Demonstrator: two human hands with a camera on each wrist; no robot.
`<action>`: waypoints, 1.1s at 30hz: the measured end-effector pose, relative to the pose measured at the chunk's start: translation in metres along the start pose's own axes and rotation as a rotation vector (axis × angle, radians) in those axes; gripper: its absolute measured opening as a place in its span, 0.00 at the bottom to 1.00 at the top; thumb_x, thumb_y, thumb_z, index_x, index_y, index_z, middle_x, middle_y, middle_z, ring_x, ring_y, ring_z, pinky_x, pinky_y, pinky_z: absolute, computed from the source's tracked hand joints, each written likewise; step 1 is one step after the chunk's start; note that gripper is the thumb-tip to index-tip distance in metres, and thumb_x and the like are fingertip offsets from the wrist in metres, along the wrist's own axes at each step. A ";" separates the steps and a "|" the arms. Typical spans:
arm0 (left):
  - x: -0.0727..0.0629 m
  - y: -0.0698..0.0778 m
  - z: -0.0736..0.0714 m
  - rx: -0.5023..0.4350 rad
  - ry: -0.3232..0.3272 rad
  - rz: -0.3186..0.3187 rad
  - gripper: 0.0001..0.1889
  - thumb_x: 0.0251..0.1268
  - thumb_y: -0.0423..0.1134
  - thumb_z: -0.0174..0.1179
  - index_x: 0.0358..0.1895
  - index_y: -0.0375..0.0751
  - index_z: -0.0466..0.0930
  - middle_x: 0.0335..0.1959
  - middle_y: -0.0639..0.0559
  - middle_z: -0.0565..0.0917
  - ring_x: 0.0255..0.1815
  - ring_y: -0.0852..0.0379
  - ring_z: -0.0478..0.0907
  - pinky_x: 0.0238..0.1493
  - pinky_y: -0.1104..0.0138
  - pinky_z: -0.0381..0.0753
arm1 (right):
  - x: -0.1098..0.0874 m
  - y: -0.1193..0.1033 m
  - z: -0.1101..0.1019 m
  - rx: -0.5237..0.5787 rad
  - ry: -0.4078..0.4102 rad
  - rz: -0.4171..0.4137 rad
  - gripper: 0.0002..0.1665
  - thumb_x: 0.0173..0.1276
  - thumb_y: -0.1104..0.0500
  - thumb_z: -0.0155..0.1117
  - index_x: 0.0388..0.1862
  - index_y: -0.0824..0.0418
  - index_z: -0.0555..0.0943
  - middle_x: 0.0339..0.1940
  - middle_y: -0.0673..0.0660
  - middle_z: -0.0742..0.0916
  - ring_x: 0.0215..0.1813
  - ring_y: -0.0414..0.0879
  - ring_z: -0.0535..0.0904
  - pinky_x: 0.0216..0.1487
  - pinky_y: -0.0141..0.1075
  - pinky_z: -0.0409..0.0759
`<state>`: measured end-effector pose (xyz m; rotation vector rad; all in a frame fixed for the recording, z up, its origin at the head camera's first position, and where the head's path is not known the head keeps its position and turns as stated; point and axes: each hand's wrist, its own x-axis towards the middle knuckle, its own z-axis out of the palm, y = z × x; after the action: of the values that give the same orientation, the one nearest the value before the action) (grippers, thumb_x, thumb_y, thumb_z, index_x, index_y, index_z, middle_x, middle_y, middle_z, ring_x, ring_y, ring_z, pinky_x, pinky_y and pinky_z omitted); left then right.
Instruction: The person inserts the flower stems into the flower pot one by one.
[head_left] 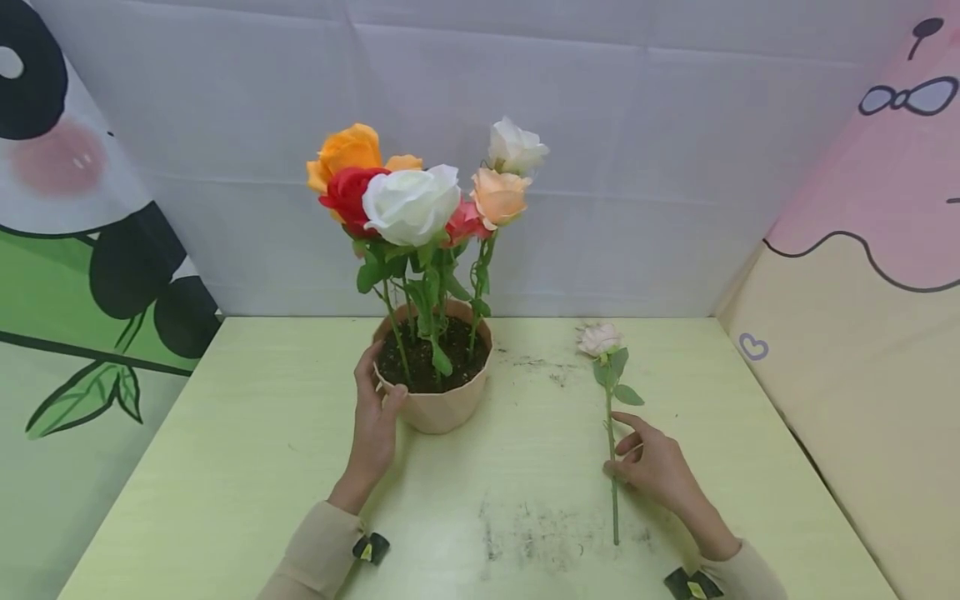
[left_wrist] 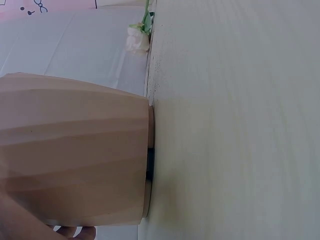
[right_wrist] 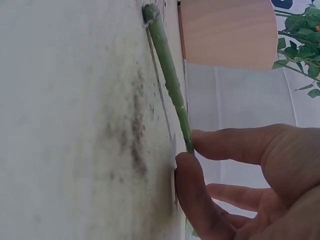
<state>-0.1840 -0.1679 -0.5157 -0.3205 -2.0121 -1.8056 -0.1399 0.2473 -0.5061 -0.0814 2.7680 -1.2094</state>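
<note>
A beige flower pot (head_left: 444, 412) stands upright on the table, filled with dark soil (head_left: 397, 354) and several artificial roses in orange, red, white, pink and peach. At its left side my left hand (head_left: 375, 425) grips the pot, the thumb near the rim. In the left wrist view the faceted pot wall (left_wrist: 75, 145) fills much of the picture. A pale pink rose (head_left: 600, 340) lies right of the pot, blossom away from me. My right hand (head_left: 654, 468) pinches its green stem (right_wrist: 170, 77) between thumb and a finger; the other fingers are partly hidden.
Dark soil crumbs (head_left: 525, 533) are scattered on the pale yellow-green table (head_left: 247, 467), in front and also behind, right of the pot. A white cloth backdrop (head_left: 637, 167) rises at the back edge. Cartoon-printed panels (head_left: 840, 350) flank both sides.
</note>
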 end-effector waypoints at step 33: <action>-0.001 0.008 0.000 -0.007 0.004 -0.069 0.39 0.82 0.38 0.52 0.90 0.46 0.49 0.92 0.43 0.51 0.91 0.34 0.46 0.84 0.31 0.49 | 0.000 -0.060 -0.018 0.303 0.273 -0.297 0.28 0.68 0.80 0.71 0.67 0.69 0.84 0.40 0.58 0.87 0.37 0.38 0.87 0.31 0.38 0.90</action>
<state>-0.1799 -0.1663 -0.5084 -0.2526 -2.0378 -1.8536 -0.1421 0.2192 -0.4501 -0.3324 2.8266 -1.8273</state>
